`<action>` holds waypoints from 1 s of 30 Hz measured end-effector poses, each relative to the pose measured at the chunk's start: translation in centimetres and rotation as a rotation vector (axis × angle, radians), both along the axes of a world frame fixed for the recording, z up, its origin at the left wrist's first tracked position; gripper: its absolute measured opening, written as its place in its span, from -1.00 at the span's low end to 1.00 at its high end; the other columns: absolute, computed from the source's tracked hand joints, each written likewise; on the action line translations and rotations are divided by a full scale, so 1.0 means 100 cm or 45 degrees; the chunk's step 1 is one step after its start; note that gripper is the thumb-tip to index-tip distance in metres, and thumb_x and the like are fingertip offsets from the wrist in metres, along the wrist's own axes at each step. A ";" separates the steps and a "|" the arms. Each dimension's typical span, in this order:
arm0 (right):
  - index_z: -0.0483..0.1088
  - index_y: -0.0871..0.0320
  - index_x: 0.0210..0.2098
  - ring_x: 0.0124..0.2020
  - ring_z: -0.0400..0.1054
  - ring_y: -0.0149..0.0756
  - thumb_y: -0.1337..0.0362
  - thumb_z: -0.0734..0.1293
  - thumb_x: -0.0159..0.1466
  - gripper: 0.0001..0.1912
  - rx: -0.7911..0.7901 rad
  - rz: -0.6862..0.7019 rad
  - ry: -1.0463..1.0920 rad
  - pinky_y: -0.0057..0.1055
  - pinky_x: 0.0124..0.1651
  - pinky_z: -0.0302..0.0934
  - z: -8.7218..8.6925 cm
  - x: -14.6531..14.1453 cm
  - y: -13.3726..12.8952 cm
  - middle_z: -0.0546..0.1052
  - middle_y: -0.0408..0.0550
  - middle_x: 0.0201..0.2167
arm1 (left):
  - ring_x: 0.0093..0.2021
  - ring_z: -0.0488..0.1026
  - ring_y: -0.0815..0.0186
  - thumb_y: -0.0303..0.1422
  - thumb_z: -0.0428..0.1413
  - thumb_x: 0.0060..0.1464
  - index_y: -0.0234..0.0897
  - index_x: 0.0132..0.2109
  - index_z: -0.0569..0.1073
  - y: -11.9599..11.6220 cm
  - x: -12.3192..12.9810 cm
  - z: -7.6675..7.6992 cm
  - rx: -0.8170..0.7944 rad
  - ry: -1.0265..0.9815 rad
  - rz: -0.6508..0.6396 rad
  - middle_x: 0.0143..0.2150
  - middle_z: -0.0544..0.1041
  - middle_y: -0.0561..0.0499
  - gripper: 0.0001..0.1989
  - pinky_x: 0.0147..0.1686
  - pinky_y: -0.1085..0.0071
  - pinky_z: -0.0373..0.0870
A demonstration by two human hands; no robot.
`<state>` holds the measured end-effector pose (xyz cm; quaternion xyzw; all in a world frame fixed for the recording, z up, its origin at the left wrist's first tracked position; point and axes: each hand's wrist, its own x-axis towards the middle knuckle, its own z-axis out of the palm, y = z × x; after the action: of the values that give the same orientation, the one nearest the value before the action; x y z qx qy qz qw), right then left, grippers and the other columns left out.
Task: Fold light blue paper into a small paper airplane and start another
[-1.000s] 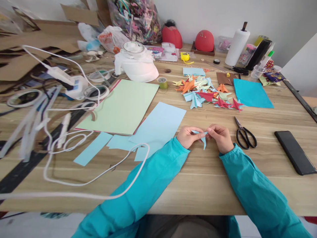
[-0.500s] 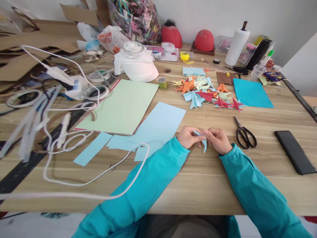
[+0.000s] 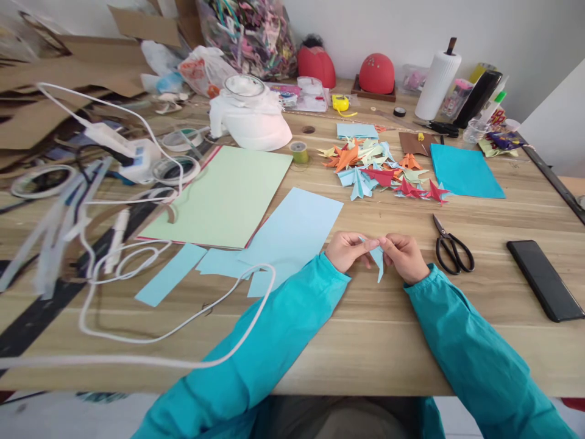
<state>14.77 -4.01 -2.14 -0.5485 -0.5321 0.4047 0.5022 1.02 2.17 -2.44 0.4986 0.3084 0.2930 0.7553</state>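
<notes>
A small piece of folded light-blue paper (image 3: 378,261) is pinched between my two hands, above the front middle of the table. My left hand (image 3: 348,250) grips it from the left with thumb and fingers. My right hand (image 3: 404,256) closes on its upper right part, thumb against the paper. One pointed end hangs down between the hands. Beyond them lies a pile of folded paper cranes (image 3: 361,174) in orange, red, blue and pale green. Black-handled scissors (image 3: 452,246) rest just right of my right hand.
Light-blue sheets (image 3: 301,216) and a pale green sheet (image 3: 228,195) lie to the left. A white cable (image 3: 183,332) loops across the left front and over my left sleeve. A phone (image 3: 543,279) is at the right, and a turquoise square (image 3: 466,171) is behind the scissors.
The folded paper has turned slightly between my fingers and shows more of its face. My left thumb has shifted a little to the left; both hands still hold it.
</notes>
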 end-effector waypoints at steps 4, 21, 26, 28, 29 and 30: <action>0.20 0.17 -0.74 -0.70 0.05 -0.52 -0.07 0.26 0.16 -0.47 -0.007 -0.005 0.014 -0.50 -0.60 -0.04 -0.001 0.001 0.000 0.23 -0.23 -0.79 | -0.65 0.41 0.38 -0.14 0.33 -0.37 -0.41 -0.49 0.50 0.000 0.000 0.001 0.005 0.009 0.028 -0.58 0.53 -0.02 -0.62 -0.64 0.45 0.41; 0.23 0.16 -0.60 -0.73 0.10 -0.52 -0.06 0.40 -0.01 -0.56 -0.078 -0.069 0.124 -0.53 -0.68 -0.03 0.000 -0.005 0.000 0.29 -0.26 -0.78 | -0.68 0.36 0.42 -0.19 0.35 -0.41 -0.37 -0.51 0.50 0.003 -0.001 -0.003 0.127 0.011 0.208 -0.59 0.52 0.01 -0.66 -0.64 0.46 0.33; 0.34 0.20 -0.64 -0.70 0.10 -0.52 -0.06 0.29 0.14 -0.54 -0.053 0.177 -0.069 -0.53 -0.64 0.00 0.001 -0.002 -0.002 0.28 -0.21 -0.74 | -0.68 0.34 0.45 -0.21 0.36 -0.44 -0.37 -0.54 0.50 0.002 -0.001 -0.001 0.181 0.010 0.162 -0.61 0.51 0.02 -0.66 -0.65 0.50 0.31; 0.36 0.20 -0.63 -0.68 0.11 -0.51 -0.05 0.27 0.16 -0.54 -0.035 0.214 -0.086 -0.52 -0.62 0.01 0.001 0.000 -0.002 0.29 -0.20 -0.73 | -0.69 0.33 0.46 -0.18 0.36 -0.44 -0.37 -0.53 0.50 0.001 -0.001 -0.002 0.146 0.016 0.156 -0.62 0.50 0.02 -0.64 -0.66 0.51 0.30; 0.36 0.20 -0.63 -0.68 0.12 -0.50 -0.05 0.27 0.16 -0.54 -0.030 0.220 -0.085 -0.52 -0.62 0.01 0.001 0.000 -0.001 0.29 -0.20 -0.73 | -0.69 0.33 0.45 -0.15 0.35 -0.44 -0.38 -0.52 0.50 0.001 0.000 -0.002 0.111 0.014 0.153 -0.63 0.49 0.02 -0.62 -0.67 0.51 0.29; 0.36 0.20 -0.63 -0.68 0.12 -0.50 -0.05 0.27 0.16 -0.54 -0.031 0.227 -0.079 -0.52 -0.62 0.01 0.001 0.001 -0.001 0.28 -0.20 -0.73 | -0.69 0.33 0.45 -0.12 0.34 -0.44 -0.38 -0.52 0.50 0.001 0.000 -0.002 0.072 0.009 0.149 -0.64 0.48 0.03 -0.60 -0.68 0.51 0.29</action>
<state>14.88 -4.12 -1.99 -0.5174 -0.5889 0.4371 0.4408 1.07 2.23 -2.65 0.5020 0.3313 0.3436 0.7213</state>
